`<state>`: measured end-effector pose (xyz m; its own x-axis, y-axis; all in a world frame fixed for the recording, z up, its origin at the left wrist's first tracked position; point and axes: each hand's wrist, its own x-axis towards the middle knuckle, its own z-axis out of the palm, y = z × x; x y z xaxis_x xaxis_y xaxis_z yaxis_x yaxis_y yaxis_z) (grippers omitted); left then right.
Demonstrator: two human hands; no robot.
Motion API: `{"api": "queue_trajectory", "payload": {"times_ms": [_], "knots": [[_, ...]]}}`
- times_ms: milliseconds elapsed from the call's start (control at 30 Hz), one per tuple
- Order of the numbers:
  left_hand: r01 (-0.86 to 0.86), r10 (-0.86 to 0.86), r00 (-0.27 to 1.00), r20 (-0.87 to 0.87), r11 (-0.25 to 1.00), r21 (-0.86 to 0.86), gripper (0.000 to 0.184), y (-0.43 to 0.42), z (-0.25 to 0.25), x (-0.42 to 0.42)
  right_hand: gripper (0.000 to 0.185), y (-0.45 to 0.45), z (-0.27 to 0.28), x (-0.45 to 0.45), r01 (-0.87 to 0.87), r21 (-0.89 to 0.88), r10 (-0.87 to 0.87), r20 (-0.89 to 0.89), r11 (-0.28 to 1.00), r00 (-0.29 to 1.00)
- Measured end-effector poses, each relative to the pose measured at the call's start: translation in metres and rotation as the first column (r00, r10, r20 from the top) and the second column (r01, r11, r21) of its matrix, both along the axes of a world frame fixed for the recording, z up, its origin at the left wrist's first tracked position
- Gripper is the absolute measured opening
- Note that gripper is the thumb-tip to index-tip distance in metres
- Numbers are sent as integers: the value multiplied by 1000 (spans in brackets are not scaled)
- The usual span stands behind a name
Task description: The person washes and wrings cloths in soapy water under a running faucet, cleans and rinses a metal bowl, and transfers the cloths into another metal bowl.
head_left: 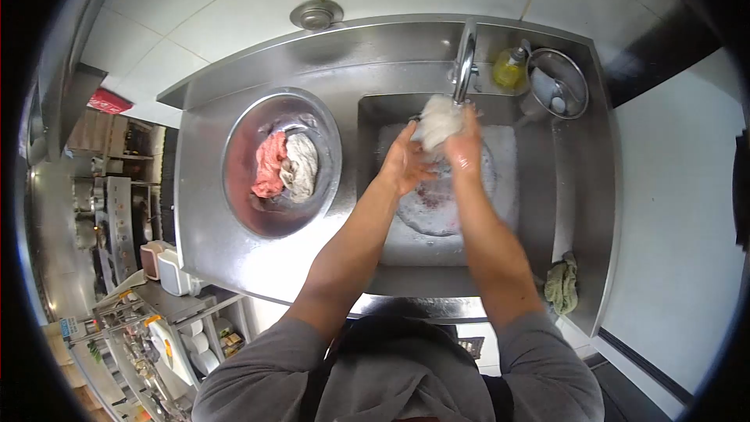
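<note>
My right hand [465, 143] grips a wet whitish cloth [439, 122], which hangs bunched just below the faucet [466, 62]. To the left of the cloth is my left hand [403, 162], its fingers spread and holding nothing. Both hands are over the sink [505, 254], above a round basin [422, 228] with cloudy, sudsy water in it. On the counter at the left, a metal bowl [233, 197] holds a wrung pink cloth [270, 164] and a wrung white-grey cloth [299, 166].
A bottle of yellow liquid [508, 70] and a metal container [578, 70] with small items stand at the back right corner. A green cloth [561, 285] drapes over the front right edge. A drain strainer [316, 14] sits on the back ledge. Shelving [207, 328] stands at the lower left.
</note>
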<state>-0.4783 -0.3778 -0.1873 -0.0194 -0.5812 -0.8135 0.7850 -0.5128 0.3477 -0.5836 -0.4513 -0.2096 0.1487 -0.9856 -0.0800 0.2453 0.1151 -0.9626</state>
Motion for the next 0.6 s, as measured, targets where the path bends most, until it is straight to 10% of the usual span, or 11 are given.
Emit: {"api": "queue_trajectory", "payload": {"times_ms": [33, 133, 367, 533, 600], "knots": [[-125, 99, 985, -139, 973, -196, 49, -4, -14, -9, 38, 27, 3, 6, 46, -210, -127, -389, 977, 912], [-304, 141, 854, -501, 917, -260, 45, -15, -67, -13, 52, 78, 15, -22, -125, -251, -8, -471, 960, 882], [54, -56, 998, 7, 927, -370, 29, -15, -18, -46, 80, 138, 29, -71, -219, -337, -146, -788, 916, 599], [-66, 31, 996, -88, 902, -426, 28, 4, 29, -56, 77, 103, 10, -57, 54, -519, -375, -539, 853, 754], [34, -41, 999, -13, 931, -364, 25, 3, 49, -41, 63, 92, -8, -55, 68, -160, -87, -110, 985, 990]]}}
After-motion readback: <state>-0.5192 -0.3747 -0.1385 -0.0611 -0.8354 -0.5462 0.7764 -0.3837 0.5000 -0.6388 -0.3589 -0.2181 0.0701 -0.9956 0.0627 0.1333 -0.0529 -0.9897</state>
